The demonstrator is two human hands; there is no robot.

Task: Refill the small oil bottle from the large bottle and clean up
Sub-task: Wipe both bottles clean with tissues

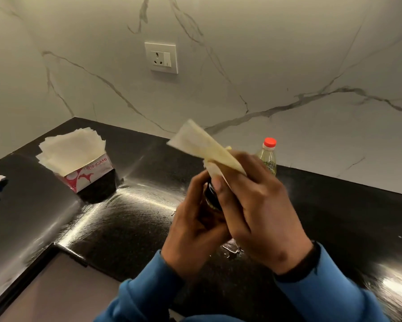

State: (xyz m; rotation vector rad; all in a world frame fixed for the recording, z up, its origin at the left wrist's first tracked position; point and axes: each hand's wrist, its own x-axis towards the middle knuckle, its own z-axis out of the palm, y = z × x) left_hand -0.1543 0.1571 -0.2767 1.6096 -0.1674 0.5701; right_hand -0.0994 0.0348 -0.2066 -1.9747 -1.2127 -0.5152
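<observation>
Tissue (204,147) folded, oil-yellowed, in right hand (260,210), left hand (195,231) w/ dark item

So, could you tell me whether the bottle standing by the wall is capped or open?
Capped. The bottle stands upright on the counter with its red cap on top.

dim warm light; glare on countertop (130,201) | hands (230,210) motion-blurred

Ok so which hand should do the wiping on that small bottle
Right. The right hand already holds the folded tissue against the small bottle, while the left hand steadies it.
</observation>
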